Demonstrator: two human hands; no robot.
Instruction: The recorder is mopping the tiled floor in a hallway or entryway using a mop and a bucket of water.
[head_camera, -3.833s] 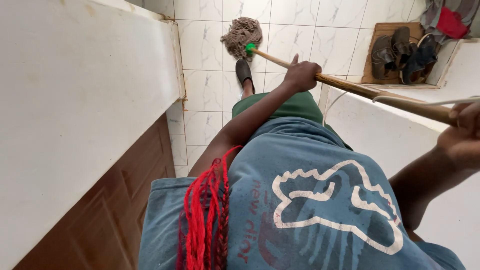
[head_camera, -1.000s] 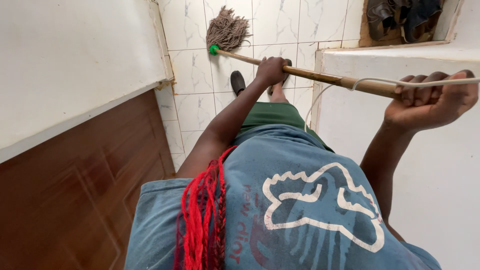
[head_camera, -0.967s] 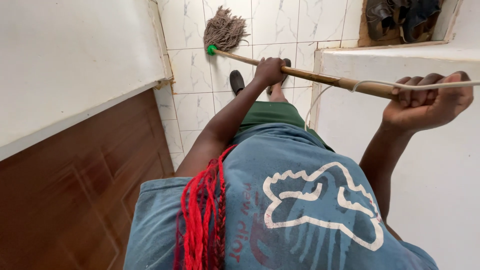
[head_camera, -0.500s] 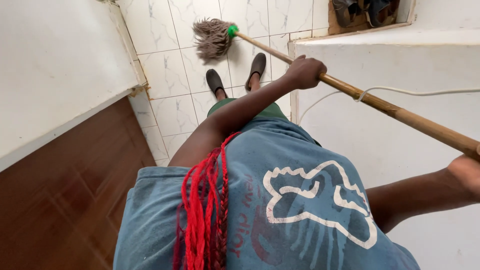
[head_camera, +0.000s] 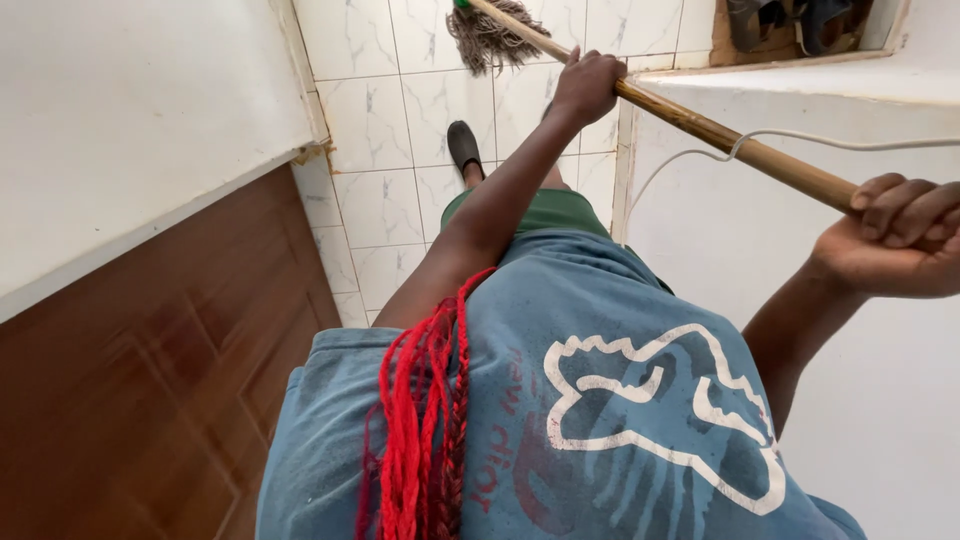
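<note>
One string mop (head_camera: 497, 35) with a frayed grey-brown cotton head and a green collar is resting on the glossy white marbled floor tiles (head_camera: 378, 205) at the top centre of the frame. Its round wooden handle (head_camera: 700, 128) is slanting down to the right. The left hand (head_camera: 586, 84) is wrapping around the handle mid-shaft; the right hand (head_camera: 893, 237) is gripping near its end at the right edge. One dark shoe (head_camera: 463, 147) is showing below the mop.

My passage is a narrow strip of tiled floor (head_camera: 380, 200), hemmed by a white wall (head_camera: 130, 130) and brown door (head_camera: 150, 400) on one side, a white ledge (head_camera: 800, 90) opposite, and footwear (head_camera: 790, 20) beyond.
</note>
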